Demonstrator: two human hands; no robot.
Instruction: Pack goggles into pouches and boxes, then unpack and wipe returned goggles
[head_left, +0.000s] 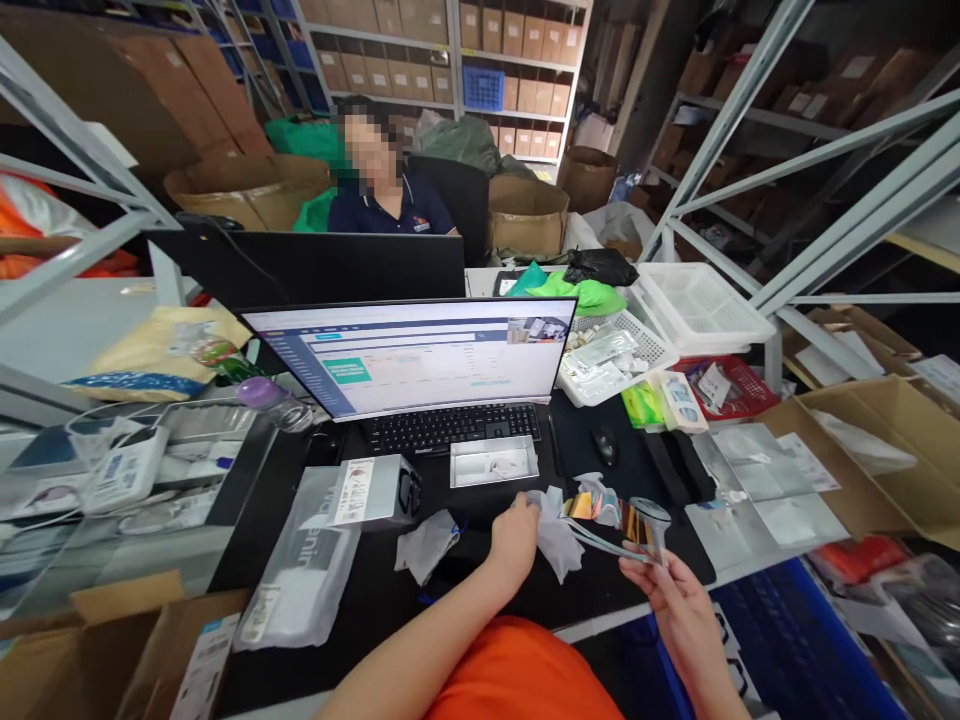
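My left hand [516, 538] is closed on a crumpled clear plastic bag [556, 535] on the black desk mat [390, 590], just in front of the keyboard [453, 428]. My right hand [664, 592] grips a grey handheld barcode scanner [651, 522] by its handle, its head raised near the bag. Small colourful packets [600, 505] lie between the two hands. Another crumpled clear bag [427, 543] lies left of my left hand.
A monitor [412, 355] stands behind the keyboard, with a mouse [604, 444] to its right. White trays [697, 305] and packets sit at the right, cardboard boxes [877, 450] beyond. A printer [375, 490] and flat plastic bag [300, 575] lie left. A person [390, 195] sits opposite.
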